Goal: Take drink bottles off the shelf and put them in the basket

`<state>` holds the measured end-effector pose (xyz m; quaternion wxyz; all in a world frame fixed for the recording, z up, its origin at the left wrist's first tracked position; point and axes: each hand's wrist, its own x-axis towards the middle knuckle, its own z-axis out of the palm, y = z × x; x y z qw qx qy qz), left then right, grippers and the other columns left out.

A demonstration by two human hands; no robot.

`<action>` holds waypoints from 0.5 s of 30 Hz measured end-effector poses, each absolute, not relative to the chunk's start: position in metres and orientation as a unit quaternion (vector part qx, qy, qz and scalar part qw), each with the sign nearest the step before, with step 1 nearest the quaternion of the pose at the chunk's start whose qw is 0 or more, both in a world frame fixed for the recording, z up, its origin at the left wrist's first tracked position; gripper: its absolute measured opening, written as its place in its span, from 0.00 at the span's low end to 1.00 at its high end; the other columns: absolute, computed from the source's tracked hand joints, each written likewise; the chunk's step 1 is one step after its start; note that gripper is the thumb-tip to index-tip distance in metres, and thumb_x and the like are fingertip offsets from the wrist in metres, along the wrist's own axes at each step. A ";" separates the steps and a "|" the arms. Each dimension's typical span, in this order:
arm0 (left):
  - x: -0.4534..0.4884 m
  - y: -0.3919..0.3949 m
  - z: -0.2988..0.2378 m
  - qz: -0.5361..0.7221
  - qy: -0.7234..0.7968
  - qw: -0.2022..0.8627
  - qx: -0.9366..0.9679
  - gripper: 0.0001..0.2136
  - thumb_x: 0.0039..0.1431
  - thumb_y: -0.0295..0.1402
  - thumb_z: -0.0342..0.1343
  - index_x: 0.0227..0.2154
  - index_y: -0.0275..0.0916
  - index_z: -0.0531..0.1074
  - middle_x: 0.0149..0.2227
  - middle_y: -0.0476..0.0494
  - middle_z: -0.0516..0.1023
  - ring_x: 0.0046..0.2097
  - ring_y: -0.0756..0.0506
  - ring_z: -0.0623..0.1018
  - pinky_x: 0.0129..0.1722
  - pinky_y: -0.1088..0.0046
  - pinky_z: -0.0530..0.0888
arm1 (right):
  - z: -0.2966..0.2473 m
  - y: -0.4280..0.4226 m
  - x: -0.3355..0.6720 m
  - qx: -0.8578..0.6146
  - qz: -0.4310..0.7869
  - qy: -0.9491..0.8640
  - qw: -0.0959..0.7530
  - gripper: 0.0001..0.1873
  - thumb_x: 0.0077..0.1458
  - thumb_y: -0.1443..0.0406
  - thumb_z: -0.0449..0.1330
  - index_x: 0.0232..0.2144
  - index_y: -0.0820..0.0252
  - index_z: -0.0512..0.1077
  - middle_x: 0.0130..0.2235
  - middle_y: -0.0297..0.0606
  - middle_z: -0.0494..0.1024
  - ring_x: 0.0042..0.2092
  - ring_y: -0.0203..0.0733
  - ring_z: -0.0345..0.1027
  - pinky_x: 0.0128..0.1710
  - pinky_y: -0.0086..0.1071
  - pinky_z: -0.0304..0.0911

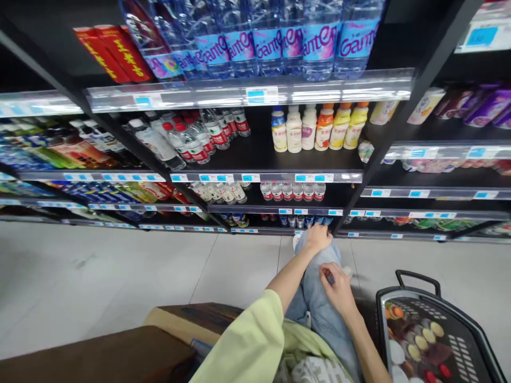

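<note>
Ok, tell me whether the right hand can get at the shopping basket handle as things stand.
Probably yes: the right hand looks empty over the jeans, the shopping basket handle sticks up on that same side, and nothing visible seems to block the way.

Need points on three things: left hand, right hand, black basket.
Left hand (318,239): head view, back of the hand.
Right hand (339,286): head view, back of the hand.
Black basket (450,322): head view, inner wall.

Two hands (319,238), one basket (455,329), six bottles (294,130) in a row
</note>
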<state>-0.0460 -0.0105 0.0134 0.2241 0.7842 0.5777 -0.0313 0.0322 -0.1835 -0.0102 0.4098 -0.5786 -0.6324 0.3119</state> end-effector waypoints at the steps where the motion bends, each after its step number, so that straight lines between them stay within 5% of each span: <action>1: -0.044 -0.009 0.015 -0.048 0.577 0.218 0.786 0.18 0.69 0.37 0.51 0.51 0.38 0.82 0.52 0.33 0.84 0.59 0.36 0.79 0.63 0.56 0.71 | -0.008 -0.182 0.031 -0.580 0.311 -0.630 0.413 0.08 0.67 0.65 0.56 0.37 0.57 0.75 0.35 0.38 0.76 0.39 0.46 0.71 0.43 0.37 0.66; 9: -0.013 0.002 0.009 -0.143 0.541 0.167 0.812 0.21 0.70 0.37 0.49 0.53 0.29 0.81 0.53 0.20 0.82 0.61 0.26 0.77 0.62 0.44 0.70 | -0.003 -0.174 0.034 -0.615 0.271 -0.606 0.424 0.07 0.60 0.73 0.58 0.35 0.58 0.74 0.36 0.37 0.77 0.40 0.44 0.72 0.45 0.35 0.66; 15: -0.018 0.006 -0.002 -0.079 0.552 0.144 0.818 0.21 0.70 0.40 0.46 0.50 0.37 0.82 0.48 0.28 0.84 0.56 0.30 0.81 0.57 0.53 0.74 | -0.003 -0.171 0.038 -0.634 0.241 -0.635 0.369 0.07 0.62 0.73 0.59 0.36 0.58 0.74 0.37 0.37 0.78 0.41 0.43 0.70 0.50 0.35 0.66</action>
